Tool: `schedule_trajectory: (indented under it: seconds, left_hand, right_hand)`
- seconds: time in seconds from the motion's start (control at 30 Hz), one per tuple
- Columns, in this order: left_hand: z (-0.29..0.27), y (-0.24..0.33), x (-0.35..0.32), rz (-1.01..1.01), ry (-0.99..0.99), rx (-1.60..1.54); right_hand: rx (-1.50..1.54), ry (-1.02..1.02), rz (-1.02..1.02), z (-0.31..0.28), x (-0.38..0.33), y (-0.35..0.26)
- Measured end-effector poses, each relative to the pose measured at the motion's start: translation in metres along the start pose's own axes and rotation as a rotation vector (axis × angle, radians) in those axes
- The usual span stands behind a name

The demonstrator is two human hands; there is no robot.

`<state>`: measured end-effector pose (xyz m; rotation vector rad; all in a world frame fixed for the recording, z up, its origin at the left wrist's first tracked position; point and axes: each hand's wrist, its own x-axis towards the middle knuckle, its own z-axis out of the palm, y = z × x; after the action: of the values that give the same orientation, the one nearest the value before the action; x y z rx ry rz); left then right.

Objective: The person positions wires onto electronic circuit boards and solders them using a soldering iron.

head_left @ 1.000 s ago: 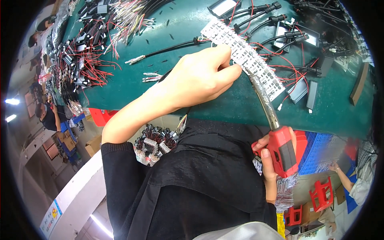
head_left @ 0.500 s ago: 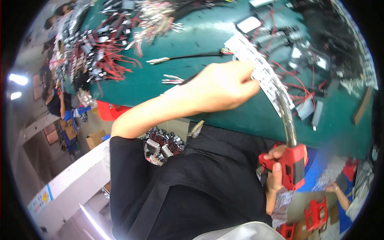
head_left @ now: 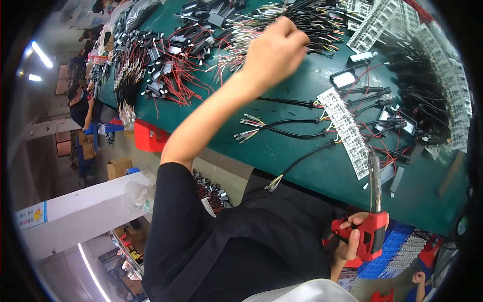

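Observation:
My right hand (head_left: 351,240) grips a red and black soldering gun (head_left: 373,234) near the table's front edge. Its long metal tube (head_left: 375,186) rises to the lower right end of a white circuit board strip (head_left: 344,132); I cannot tell whether the tip touches it. Several black cables (head_left: 297,132) run left from the strip, ending in bare coloured wires. My left hand (head_left: 279,53) is raised over a pile of black cables with stripped ends (head_left: 322,36). Its fingers are curled closed, and what they hold, if anything, is hidden.
Red-wired grey parts (head_left: 176,75) are heaped at the left of the green table (head_left: 211,132). More white board strips (head_left: 373,25) and black connectors lie to the far right. Below the table's left edge is a red crate (head_left: 149,136). A co-worker's hand (head_left: 418,277) shows lower right.
My left hand has left the circuit board strip and moved up and left to the cable pile. The soldering gun stays in my right hand, and the whole view has shifted.

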<state>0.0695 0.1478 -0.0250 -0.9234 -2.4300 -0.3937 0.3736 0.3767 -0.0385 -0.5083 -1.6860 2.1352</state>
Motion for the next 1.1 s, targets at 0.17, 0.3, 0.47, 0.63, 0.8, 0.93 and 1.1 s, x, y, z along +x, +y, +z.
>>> schedule_trajectory:
  seconds: [0.17, 0.3, 0.47, 0.63, 0.8, 0.93, 1.1]
  left_hand:
    - [0.012, -0.023, 0.009, 0.022, -0.008, -0.104]
    - [-0.022, 0.018, 0.016, -0.099, -0.016, -0.413]
    - [-0.057, 0.108, -0.018, 0.007, -0.295, -0.654]
    - [-0.063, 0.145, -0.043, -0.146, -0.589, -0.920]
    - [-0.058, 0.157, -0.053, -0.160, -0.666, -0.983]
    - [-0.058, 0.177, -0.054, -0.248, -0.640, -1.123]
    - [-0.048, 0.184, -0.067, -0.141, -0.469, -1.050]
  right_hand:
    - [0.002, -0.029, -0.064, 0.000, -0.005, -0.002]
    - [0.032, -0.006, 0.013, -0.003, -0.005, -0.012]
    - [0.004, 0.000, 0.040, 0.013, 0.016, -0.019]
    - [-0.068, -0.120, 0.016, 0.017, 0.025, -0.016]
    - [-0.390, -0.269, -0.161, 0.006, 0.025, -0.013]
    - [-0.361, -0.138, -0.196, 0.012, 0.016, -0.011]
    - [-0.516, -0.284, -0.152, 0.012, 0.016, -0.020]
